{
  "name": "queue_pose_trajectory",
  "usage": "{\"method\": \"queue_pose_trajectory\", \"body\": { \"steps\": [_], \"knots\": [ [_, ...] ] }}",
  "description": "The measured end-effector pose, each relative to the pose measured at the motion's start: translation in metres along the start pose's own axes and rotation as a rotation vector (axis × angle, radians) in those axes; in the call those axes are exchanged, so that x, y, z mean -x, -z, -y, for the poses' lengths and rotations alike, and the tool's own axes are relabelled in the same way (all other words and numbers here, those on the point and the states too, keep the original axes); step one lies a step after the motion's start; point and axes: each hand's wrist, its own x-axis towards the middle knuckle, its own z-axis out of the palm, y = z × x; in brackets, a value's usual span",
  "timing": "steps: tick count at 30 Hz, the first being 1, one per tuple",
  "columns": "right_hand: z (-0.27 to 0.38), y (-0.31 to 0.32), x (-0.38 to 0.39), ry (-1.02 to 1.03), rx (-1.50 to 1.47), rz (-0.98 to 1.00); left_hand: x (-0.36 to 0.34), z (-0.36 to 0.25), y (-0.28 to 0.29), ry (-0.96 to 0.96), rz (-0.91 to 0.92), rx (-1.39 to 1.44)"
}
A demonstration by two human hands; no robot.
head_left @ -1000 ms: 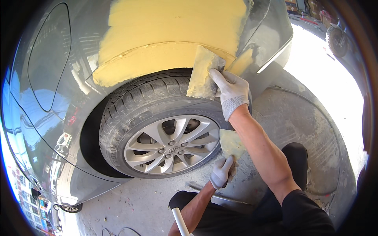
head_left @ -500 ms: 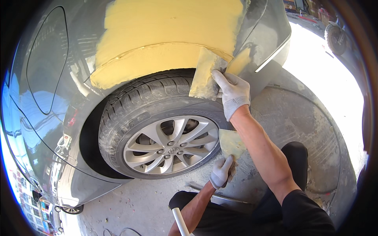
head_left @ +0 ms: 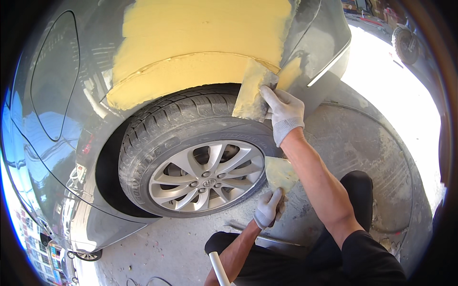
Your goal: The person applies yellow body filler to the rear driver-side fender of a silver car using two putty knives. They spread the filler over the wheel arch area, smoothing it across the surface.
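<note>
My right hand (head_left: 285, 110), in a grey-white glove, is closed around a flat putty spreader (head_left: 251, 95) smeared with yellow. The spreader's upper edge lies at the lower right rim of a broad patch of yellow body filler (head_left: 200, 35) on the grey car panel (head_left: 98, 35), above the wheel arch. Lower down, my gloved left hand (head_left: 270, 209) pinches a second putty spreader (head_left: 280, 173), coated with pale filler, beside the wheel rim. A raised ridge of filler curves across the patch. My right forearm partly covers the second spreader's right side.
The tyre (head_left: 148, 143) and silver alloy wheel (head_left: 208, 176) sit under the arch. A metal rod (head_left: 267, 237) lies on the concrete floor (head_left: 176, 243), and a white tube (head_left: 218, 268) rises near my left forearm. At the far right stands a small wheel (head_left: 405, 45).
My right hand and its spreader have shifted slightly right and down along the arch edge. The left hand has barely moved.
</note>
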Motion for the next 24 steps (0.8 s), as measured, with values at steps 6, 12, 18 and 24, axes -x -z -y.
{"method": "queue_pose_trajectory", "body": {
  "steps": [6, 12, 18, 24],
  "knots": [
    [-0.006, 0.006, -0.005, 0.034, 0.013, -0.013, 0.0, 0.0, 0.0, -0.003, 0.004, -0.013],
    [0.001, 0.007, -0.001, -0.009, 0.009, -0.037, 0.0, 0.0, -0.001, -0.001, 0.001, -0.018],
    [-0.005, 0.015, -0.005, 0.024, 0.023, -0.045, 0.0, -0.002, -0.002, 0.0, 0.0, -0.021],
    [-0.003, 0.016, -0.002, -0.01, 0.014, -0.069, 0.0, 0.0, -0.001, 0.005, 0.007, -0.034]
  ]
}}
